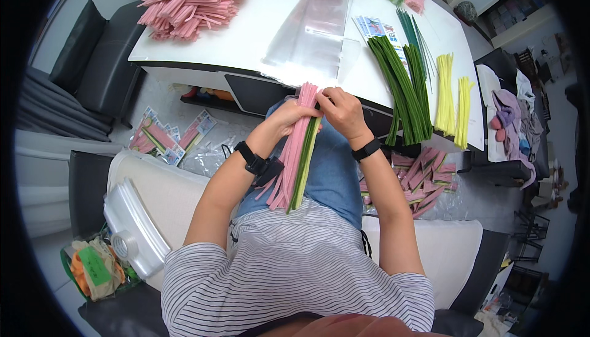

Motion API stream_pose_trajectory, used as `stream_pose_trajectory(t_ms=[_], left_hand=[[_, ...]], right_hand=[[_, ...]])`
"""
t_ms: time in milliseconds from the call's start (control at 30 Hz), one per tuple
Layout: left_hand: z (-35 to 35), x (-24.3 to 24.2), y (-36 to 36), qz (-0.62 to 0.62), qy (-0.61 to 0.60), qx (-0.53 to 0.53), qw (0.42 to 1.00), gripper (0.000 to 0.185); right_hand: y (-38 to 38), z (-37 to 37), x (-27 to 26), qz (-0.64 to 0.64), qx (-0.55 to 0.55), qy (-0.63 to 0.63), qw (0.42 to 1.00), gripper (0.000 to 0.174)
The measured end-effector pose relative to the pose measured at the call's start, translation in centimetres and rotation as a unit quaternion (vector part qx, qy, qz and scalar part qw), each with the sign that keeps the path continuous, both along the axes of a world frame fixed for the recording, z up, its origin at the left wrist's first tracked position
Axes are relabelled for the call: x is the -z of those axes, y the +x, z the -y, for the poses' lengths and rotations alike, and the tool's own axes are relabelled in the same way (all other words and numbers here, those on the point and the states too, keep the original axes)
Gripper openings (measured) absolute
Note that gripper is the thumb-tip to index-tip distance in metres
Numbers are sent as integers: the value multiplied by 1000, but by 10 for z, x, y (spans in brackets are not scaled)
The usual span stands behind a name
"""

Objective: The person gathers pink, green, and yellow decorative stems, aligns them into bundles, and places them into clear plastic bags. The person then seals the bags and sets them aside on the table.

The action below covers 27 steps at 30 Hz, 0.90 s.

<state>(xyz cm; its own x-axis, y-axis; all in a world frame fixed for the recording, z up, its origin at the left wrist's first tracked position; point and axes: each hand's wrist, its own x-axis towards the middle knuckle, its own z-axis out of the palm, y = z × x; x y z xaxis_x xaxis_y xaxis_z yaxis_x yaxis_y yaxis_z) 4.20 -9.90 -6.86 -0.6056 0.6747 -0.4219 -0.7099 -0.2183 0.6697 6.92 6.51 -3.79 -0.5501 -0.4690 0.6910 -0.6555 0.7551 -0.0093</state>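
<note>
My left hand (295, 114) is closed around a bundle of pink pipe cleaners (290, 161), with dark green stems (302, 166) and yellow ones (309, 159) along its right side. The bundle lies lengthwise over my lap, its upper end near the table edge. My right hand (339, 106) is at the bundle's upper right, its thumb and fingertips close together against it; whether they pinch anything is hidden. Clear plastic bags (313, 37) lie on the white table just ahead. Green pipe cleaners (401, 88) and yellow bundles (445, 92) overhang the table edge at the right.
A big pink heap (193, 2) lies on the table's left. Printed cards (375, 28) and thin green wires (417, 37) lie at the right. Filled packs rest on the floor at left (156, 136) and right (424, 180). Clear sleeves (133, 226) and a tape roll (124, 244) are on the sofa.
</note>
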Motion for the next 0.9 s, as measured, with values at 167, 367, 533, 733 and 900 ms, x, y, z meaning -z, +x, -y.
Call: stream_pose_trajectory(t_ms=[167, 367, 533, 733, 900], left_hand=[[-2, 9, 3, 3, 18, -25, 1000, 18], [-4, 21, -4, 51, -3, -13, 999, 20], [-4, 31, -5, 63, 16, -24, 998, 19], [-7, 29, 2, 53, 31, -75, 995, 23], [-13, 26, 2, 48, 16, -93, 994, 29]], right_hand=[[6, 7, 8, 78, 66, -145, 984, 18], [26, 26, 32, 239, 255, -510, 786, 21], [31, 25, 45, 492, 95, -644, 578, 25], [59, 38, 47, 645, -23, -668, 370, 38], [101, 50, 54, 691, -61, -629, 351, 27]])
